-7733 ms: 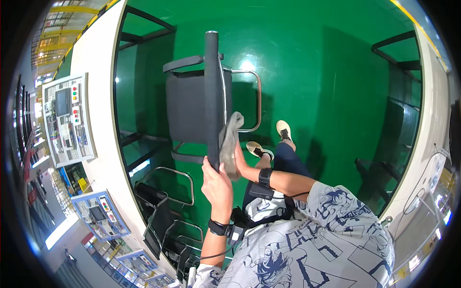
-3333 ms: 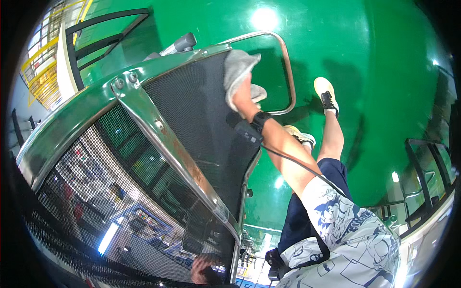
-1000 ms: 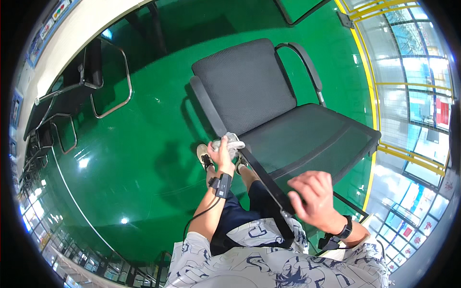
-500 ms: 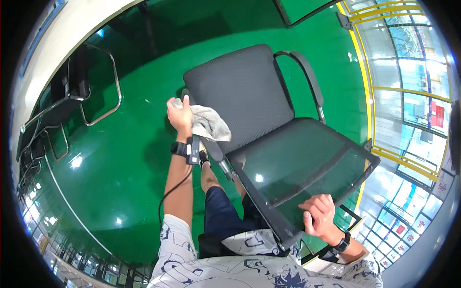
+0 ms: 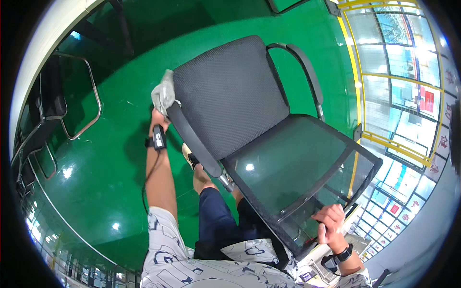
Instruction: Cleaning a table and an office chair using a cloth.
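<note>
A black office chair with a padded seat (image 5: 230,96) and a see-through mesh backrest (image 5: 283,168) faces away from me, its backrest closest to my body. A grey cloth (image 5: 164,93) is bunched around the far end of the left armrest (image 5: 192,137). My left hand (image 5: 160,118) is closed on that cloth; its fingers are mostly hidden under the fabric. On the backrest's top edge, my right hand (image 5: 330,223) is closed, its fingers bent over the frame. The right armrest (image 5: 307,77) stands untouched on the far side.
Metal-framed chairs (image 5: 81,129) stand along the left, beside a pale table edge (image 5: 36,62). Glossy green floor (image 5: 110,177) surrounds the chair. At the right runs a yellow-framed glass partition (image 5: 360,96). A dark frame corner (image 5: 283,7) shows at the top.
My left hand and the cloth have moved left and slightly up, from beside the seat to the armrest's end. My right hand stays at the backrest edge. The view has shifted a little.
</note>
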A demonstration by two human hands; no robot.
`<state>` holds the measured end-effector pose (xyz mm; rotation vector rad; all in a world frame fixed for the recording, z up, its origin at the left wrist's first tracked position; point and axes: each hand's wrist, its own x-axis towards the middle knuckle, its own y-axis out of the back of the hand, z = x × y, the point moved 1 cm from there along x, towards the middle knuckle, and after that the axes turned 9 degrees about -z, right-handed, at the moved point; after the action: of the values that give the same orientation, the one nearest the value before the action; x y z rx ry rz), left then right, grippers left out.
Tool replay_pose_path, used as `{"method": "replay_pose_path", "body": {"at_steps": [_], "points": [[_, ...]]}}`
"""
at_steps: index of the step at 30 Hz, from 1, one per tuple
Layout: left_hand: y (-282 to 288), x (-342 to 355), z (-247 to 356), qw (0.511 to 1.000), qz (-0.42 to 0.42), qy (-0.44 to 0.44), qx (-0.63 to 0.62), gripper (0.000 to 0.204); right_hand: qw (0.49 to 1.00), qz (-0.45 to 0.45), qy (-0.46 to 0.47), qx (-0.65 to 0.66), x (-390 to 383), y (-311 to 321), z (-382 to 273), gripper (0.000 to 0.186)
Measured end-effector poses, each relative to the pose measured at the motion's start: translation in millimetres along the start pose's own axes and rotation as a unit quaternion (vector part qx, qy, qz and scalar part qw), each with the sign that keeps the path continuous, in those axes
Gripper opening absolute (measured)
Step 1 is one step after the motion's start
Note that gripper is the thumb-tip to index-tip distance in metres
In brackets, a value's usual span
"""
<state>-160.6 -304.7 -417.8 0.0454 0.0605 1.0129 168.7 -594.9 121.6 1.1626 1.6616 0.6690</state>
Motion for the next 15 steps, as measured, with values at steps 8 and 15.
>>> {"method": "replay_pose_path", "body": {"at_steps": [8,15], "points": [[-97,-82,177,0.851,0.310,0.087,-0.416,0.038,0.996,0.078,0.038,0.009,-5,-10,8,0.012],[-183,-149,271,0.906,0.204,0.251,0.273,0.053,0.981,0.106,0.157,0.047,-15,-8,1,0.006]]}}
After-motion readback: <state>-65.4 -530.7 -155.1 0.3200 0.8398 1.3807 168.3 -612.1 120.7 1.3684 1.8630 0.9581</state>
